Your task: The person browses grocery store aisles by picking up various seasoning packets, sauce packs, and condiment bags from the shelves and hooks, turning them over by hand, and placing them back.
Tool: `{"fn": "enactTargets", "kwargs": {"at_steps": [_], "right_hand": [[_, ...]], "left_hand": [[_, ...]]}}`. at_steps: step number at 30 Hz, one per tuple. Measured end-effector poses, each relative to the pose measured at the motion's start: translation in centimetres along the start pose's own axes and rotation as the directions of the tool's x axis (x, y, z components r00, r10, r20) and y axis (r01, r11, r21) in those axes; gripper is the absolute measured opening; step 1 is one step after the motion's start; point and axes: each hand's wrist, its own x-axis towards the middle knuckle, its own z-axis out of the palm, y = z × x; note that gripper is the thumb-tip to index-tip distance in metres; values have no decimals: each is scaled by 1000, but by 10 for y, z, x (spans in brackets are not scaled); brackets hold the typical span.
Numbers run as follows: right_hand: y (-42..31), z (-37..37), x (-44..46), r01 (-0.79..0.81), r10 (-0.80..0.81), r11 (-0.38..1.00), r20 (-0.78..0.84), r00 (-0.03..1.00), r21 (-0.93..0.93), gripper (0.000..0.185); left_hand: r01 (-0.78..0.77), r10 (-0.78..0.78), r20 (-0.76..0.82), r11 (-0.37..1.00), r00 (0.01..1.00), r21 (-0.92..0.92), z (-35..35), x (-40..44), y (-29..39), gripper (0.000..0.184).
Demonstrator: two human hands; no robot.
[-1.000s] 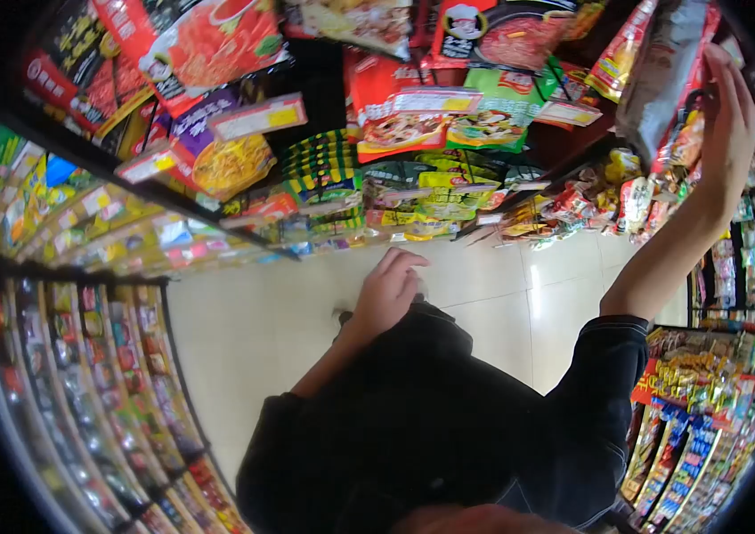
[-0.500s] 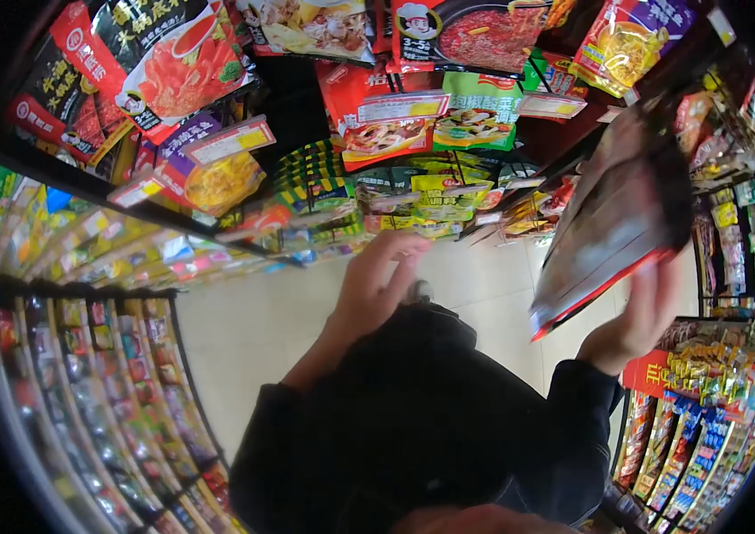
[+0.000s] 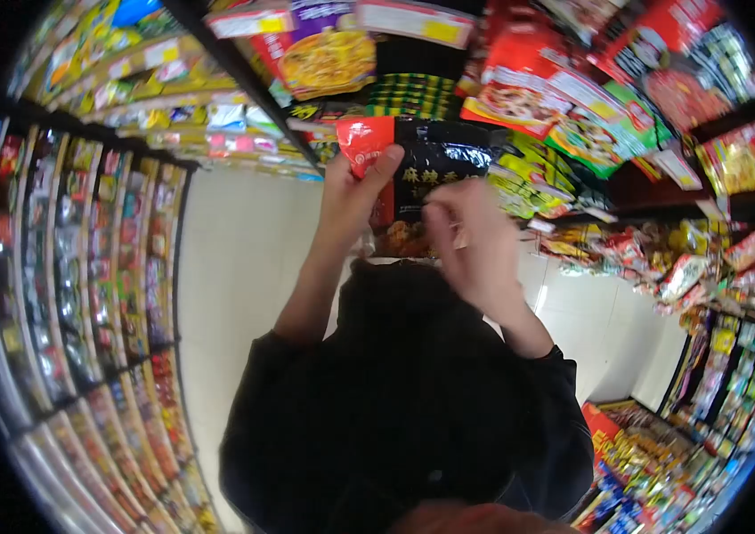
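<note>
A black and red seasoning packet (image 3: 415,182) with Chinese lettering and a food picture is held up in front of my chest, its printed face towards me. My left hand (image 3: 353,198) grips its left edge, the thumb pressed on the red corner. In front of the packet's right side is my right hand (image 3: 483,245), with bent fingers smeared by motion. Whether those fingers touch the packet I cannot tell. The hand covers part of the lettering and picture.
Hanging seasoning packets (image 3: 520,84) and price tags (image 3: 418,20) fill the shelf ahead. Tall racks of small goods (image 3: 119,258) line the left side. On the right are more packets (image 3: 689,267) and a display of snacks (image 3: 653,454). Pale floor tiles (image 3: 239,267) lie below.
The packet has come from my right side to the middle, and my left hand now grips it. My right hand moved inward in front of it. The view has turned.
</note>
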Motion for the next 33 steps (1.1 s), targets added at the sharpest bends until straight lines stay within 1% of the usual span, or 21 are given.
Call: {"fn": "enactTargets", "kwargs": {"at_steps": [1,3,4,6,7,8,9,10,11,12,13,15,16,17,18,19,20,23,24,28,33], "right_hand": [[3,0,9,6,-7,1000,-112,994,-12,30],[5,3,38,-41,12,988,-190,982,-146,49],[8,13,51,-77,78,997,-127,989,14,55],[16,39,81,-187,190,933,21,982,307,65],[27,52,96,-288,218,786,190,957,547,71],[43,73,110,-263,175,780,206,963,568,66],[38,85,124,-284,210,751,193,959,595,48],[39,94,137,-345,265,735,222,938,584,36],[39,101,148,-407,322,714,250,913,570,27],[35,108,158,-352,302,710,188,935,609,25],[37,113,168,-336,288,732,177,941,593,25],[43,128,186,-178,188,740,55,981,649,26],[45,129,193,-199,200,796,63,978,572,26],[46,131,198,-184,188,821,50,981,541,26],[47,132,203,-167,173,845,35,984,508,27],[45,132,209,-146,156,868,19,988,475,27],[40,133,212,-97,136,870,-47,990,483,27],[19,120,220,-179,236,912,-117,965,368,27],[40,128,228,-184,222,910,-62,973,372,27],[52,143,238,-79,131,886,-84,988,456,26],[60,157,243,-49,143,873,-160,977,486,26]], "left_hand": [[-22,21,-35,1000,999,-21,-16,4,-3,19],[-36,30,-90,997,996,-63,-44,11,-3,18],[-28,18,-107,996,994,-84,-53,14,-2,17],[-20,5,-129,993,992,-113,-70,22,0,18],[-50,35,-135,993,990,-108,-77,30,1,19],[-80,65,-136,992,989,-103,-83,39,3,20],[-107,94,-133,990,987,-97,-88,47,4,21],[-97,84,-164,993,983,-72,-90,53,12,23],[-113,91,-172,986,981,-124,-94,64,13,27],[-174,158,-187,982,970,-74,-99,74,15,34],[-237,228,-198,971,953,-24,-103,84,17,42],[-468,477,-251,878,842,97,-109,103,13,59],[-568,590,-262,807,764,161,-110,107,15,68],[-577,696,-213,699,686,424,-112,108,17,73],[-544,784,-131,530,607,651,-114,105,20,79],[-468,847,-22,315,532,825,-115,103,24,84],[-511,830,-45,384,556,769,-115,102,21,83],[-461,762,223,111,609,881,-122,107,16,69],[-475,777,180,169,604,863,-119,113,10,56],[-437,787,180,124,590,891,-112,125,20,51],[-410,817,167,91,551,907,-111,137,24,45]]}}
